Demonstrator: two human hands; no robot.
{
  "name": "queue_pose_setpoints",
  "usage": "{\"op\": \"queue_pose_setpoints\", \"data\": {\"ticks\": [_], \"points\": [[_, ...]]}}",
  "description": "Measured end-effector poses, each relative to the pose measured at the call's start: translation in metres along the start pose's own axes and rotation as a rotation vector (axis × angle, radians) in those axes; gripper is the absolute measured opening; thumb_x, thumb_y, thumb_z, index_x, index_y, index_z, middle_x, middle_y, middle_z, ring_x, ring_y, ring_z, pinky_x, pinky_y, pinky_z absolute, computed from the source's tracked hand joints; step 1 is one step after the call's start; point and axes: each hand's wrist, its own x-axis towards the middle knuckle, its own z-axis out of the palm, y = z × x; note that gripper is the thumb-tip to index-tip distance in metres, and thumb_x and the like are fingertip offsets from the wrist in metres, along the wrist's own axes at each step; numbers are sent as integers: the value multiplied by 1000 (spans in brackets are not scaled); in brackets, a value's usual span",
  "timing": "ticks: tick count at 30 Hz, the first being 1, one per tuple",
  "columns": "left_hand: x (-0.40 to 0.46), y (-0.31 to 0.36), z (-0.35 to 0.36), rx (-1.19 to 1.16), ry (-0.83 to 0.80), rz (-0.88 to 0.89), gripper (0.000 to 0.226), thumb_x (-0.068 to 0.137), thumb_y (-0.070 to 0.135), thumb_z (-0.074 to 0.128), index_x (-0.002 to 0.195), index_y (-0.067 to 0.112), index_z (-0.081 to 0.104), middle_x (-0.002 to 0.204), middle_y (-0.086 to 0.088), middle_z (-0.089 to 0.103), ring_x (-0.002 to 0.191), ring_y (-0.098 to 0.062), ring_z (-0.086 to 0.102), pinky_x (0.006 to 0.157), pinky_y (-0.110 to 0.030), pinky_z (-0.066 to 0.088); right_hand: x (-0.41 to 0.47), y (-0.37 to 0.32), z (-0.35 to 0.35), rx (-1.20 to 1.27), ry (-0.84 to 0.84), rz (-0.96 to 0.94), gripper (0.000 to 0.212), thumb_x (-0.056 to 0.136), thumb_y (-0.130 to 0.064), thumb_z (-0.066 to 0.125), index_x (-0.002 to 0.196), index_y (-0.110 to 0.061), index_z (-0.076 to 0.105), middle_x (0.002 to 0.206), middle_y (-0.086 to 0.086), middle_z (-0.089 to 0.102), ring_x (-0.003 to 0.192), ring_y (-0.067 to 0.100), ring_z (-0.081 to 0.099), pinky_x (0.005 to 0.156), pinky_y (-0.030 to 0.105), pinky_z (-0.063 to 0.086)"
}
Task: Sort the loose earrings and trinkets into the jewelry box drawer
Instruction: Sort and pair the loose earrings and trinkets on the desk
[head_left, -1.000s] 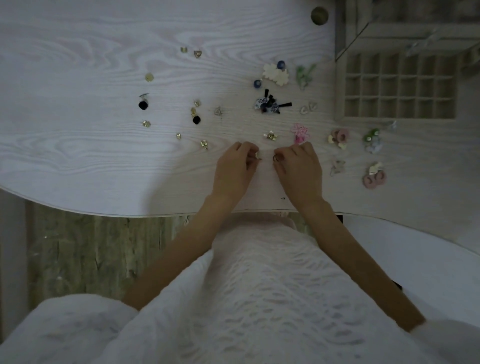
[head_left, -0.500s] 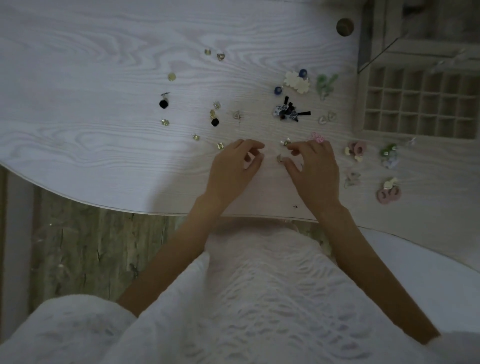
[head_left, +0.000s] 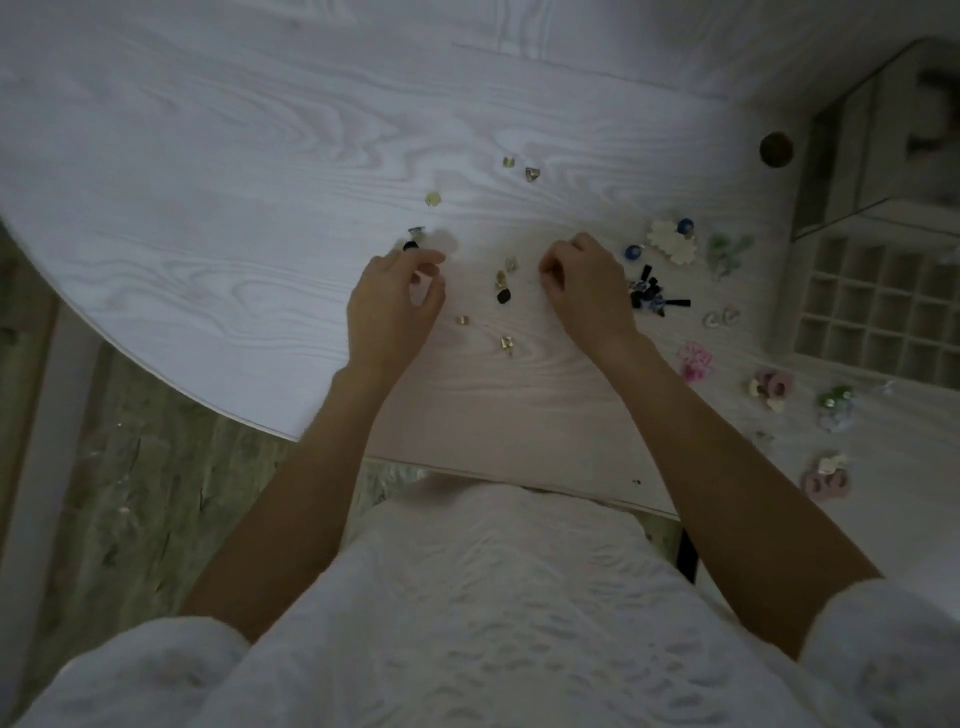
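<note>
The left hand (head_left: 390, 306) curls its fingertips at a black stud (head_left: 410, 244), apparently to pinch it; whether it grips yet I cannot tell. The right hand (head_left: 587, 291) is curled, any contents hidden. Gold earrings (head_left: 503, 280) lie between them; the drawer (head_left: 878, 306), its compartments open for sorting, sits far right.

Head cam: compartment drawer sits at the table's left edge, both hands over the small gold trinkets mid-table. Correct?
Not quite. The head view shows the drawer at the table's right edge. The left hand and right hand are indeed among the gold trinkets mid-table.
</note>
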Motion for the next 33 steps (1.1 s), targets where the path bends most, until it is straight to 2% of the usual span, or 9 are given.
{"op": "queue_pose_setpoints", "data": {"ticks": [4,8,12,17,21,23,26,29,33], "points": [[50,4,5,-3,-46,64,23,86,20,60,109,16,62,101,-1,65,90,-19,56,75,-20,36,11,0,-2,14,14,32,12,90,-7,53,91,-1,63,94,17,58,78,27,55,69,33,43],[92,32,25,28,-132,249,28,86,17,59,113,15,61,109,-6,60,98,-23,54,78,-26,41,13,2,-3,20,29,68,10,89,-10,56,93,-2,61,92,15,58,78,25,55,67,31,43],[129,65,47,135,-192,329,29,88,14,55,117,11,58,113,-9,58,105,-25,52,79,-35,45,11,9,-7,72,27,124,13,85,-12,62,94,-3,61,92,14,60,79,18,51,68,23,37],[148,69,57,369,-147,453,3,74,7,68,74,4,68,71,-15,65,68,-31,62,54,-29,42,6,11,-8,89,16,92,15,85,-13,62,98,-5,64,93,11,59,77,14,50,67,20,34],[139,66,50,283,-244,364,18,90,18,54,94,8,68,93,-11,67,92,-29,57,69,-34,41,2,9,-5,95,44,76,9,86,-10,60,90,-5,66,89,13,62,76,24,58,67,31,47],[124,61,40,142,-225,348,16,89,24,57,91,12,67,91,-4,67,88,-22,56,71,-31,41,-4,8,-5,90,54,63,8,85,-10,61,89,-4,66,88,14,62,75,25,59,66,36,49],[83,61,27,-73,-185,339,12,88,26,59,85,16,64,84,4,65,79,-11,55,67,-21,37,-24,10,-10,108,107,31,5,84,-10,64,86,-6,65,87,11,62,72,20,57,64,31,47],[36,67,21,-256,-201,210,9,89,22,59,85,15,62,81,7,65,73,-4,58,62,-17,44,-56,16,-19,140,143,35,3,83,-10,66,84,-8,64,85,7,62,68,11,51,64,26,45],[-25,73,40,-266,-295,146,7,88,19,62,86,13,63,77,3,66,66,-8,59,63,-21,50,-106,26,-25,168,101,108,4,84,-15,66,85,-12,63,83,0,61,64,7,51,62,19,41]]}}
